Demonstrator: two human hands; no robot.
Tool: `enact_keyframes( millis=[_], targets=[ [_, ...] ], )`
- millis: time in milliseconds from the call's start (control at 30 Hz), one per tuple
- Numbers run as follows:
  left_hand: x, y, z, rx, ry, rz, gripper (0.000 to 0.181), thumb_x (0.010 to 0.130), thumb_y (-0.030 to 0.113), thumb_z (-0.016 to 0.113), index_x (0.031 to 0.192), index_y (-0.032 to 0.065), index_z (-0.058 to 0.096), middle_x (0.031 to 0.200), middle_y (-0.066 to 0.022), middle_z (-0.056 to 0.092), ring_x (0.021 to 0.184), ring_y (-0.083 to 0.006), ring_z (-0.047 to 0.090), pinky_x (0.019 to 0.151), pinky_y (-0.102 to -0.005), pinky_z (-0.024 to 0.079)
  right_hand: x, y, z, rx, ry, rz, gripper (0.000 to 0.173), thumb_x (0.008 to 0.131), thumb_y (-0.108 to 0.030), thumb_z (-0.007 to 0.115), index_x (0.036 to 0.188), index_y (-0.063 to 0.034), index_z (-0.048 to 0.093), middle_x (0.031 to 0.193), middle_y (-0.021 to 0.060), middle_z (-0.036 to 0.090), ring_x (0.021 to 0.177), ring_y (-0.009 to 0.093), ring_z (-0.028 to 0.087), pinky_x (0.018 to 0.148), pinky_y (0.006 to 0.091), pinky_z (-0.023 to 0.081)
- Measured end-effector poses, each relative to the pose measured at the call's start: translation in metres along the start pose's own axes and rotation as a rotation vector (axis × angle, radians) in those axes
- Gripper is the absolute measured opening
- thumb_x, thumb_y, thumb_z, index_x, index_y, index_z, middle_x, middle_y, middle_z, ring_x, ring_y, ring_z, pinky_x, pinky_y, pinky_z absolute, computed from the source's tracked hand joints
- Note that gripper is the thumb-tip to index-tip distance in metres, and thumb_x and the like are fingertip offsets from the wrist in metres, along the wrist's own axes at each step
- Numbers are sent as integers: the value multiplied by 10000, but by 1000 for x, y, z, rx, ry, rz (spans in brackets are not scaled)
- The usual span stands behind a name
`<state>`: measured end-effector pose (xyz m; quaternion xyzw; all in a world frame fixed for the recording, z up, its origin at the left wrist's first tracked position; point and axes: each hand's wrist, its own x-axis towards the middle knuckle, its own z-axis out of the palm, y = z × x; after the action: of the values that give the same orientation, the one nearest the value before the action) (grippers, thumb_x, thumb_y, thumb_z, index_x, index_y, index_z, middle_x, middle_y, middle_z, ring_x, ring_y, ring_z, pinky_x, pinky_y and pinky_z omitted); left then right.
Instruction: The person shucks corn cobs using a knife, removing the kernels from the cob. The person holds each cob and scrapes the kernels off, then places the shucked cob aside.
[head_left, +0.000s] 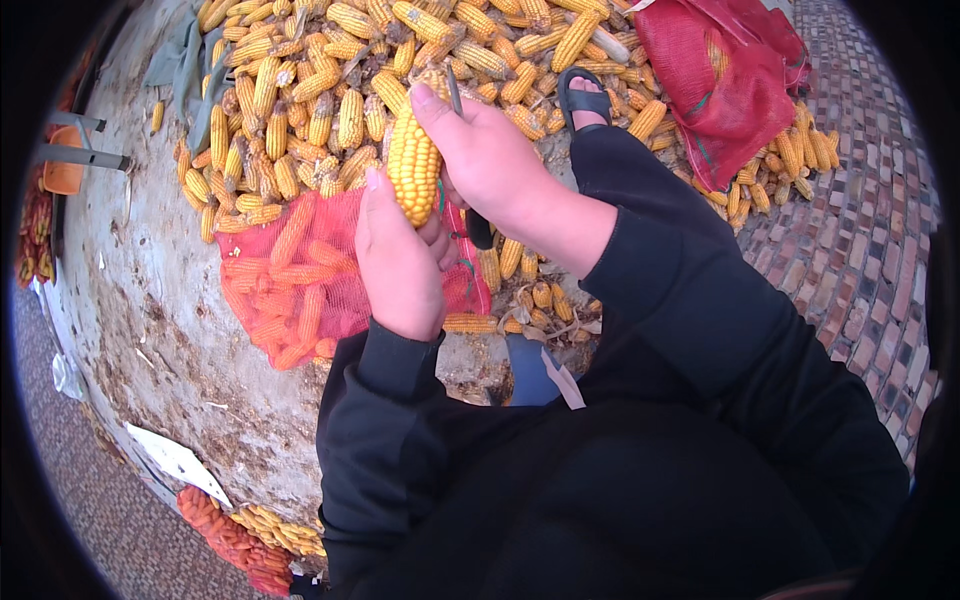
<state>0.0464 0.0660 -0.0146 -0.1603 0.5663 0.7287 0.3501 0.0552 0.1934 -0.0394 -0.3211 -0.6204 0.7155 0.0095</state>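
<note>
A yellow ear of corn (415, 161) is held nearly upright between my two hands, over a red mesh bag. My left hand (401, 262) grips its lower part, thumb along the side and fingers behind. My right hand (495, 154) has its thumb against the upper end. Out of the right fist sticks a narrow metal tool (454, 88); a black handle (479, 229) shows below the fist. The tool's middle is hidden in the hand, so its exact kind is unclear. Several ears fill the red mesh bag (300, 277) beneath my left hand.
A large heap of corn ears (330, 97) spreads ahead. At the right, another red mesh bag (727, 90) lies over ears beside brick paving (847, 247). My sandalled foot (585, 101) touches the heap. An orange container (64, 161) and metal legs (82, 156) stand far left.
</note>
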Motion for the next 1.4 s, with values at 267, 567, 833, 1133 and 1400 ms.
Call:
enact_keyframes(
  millis=[267, 567, 833, 1133, 1400],
  targets=[
    [1, 1, -6, 81, -11, 139, 446, 1171, 490, 363, 1053, 92, 527, 608, 53, 310, 486, -80, 274, 495, -287, 314, 10, -2, -10, 184, -22, 1, 419, 1140, -398, 538, 908, -58, 618, 676, -13, 557, 554, 104, 479, 542, 301, 411],
    [1, -3, -10, 324, -87, 252, 358, 1170, 365, 446, 1206, 34, 578, 749, -1, 506, 611, -87, 458, 557, -282, 446, 5, -14, -10, 157, -72, -24, 453, 1131, -495, 526, 976, -76, 602, 718, 0, 559, 565, 120, 527, 535, 286, 436],
    [0, 12, -19, -171, -422, -160, 535, 1146, 584, 347, 1205, 122, 609, 605, 41, 421, 446, -74, 291, 485, -265, 330, 2, -3, -11, 277, -256, -27, 446, 1145, -447, 534, 923, -85, 670, 733, -5, 608, 577, 67, 497, 539, 248, 394],
    [4, 15, -31, -427, -553, -353, 585, 1114, 659, 331, 1101, 146, 612, 526, 65, 334, 407, -83, 244, 459, -273, 277, 8, -5, -17, 380, -169, -17, 212, 1037, -259, 764, 1002, -69, 678, 763, -12, 627, 600, 80, 533, 556, 263, 423],
    [8, 9, -31, -637, -739, -392, 563, 1124, 615, 300, 1170, 116, 557, 525, 69, 359, 411, -83, 286, 464, -283, 312, 14, -6, -15, 505, -239, 13, 201, 1053, -225, 739, 996, -68, 626, 777, 4, 639, 616, 102, 555, 561, 279, 425]
  ],
)
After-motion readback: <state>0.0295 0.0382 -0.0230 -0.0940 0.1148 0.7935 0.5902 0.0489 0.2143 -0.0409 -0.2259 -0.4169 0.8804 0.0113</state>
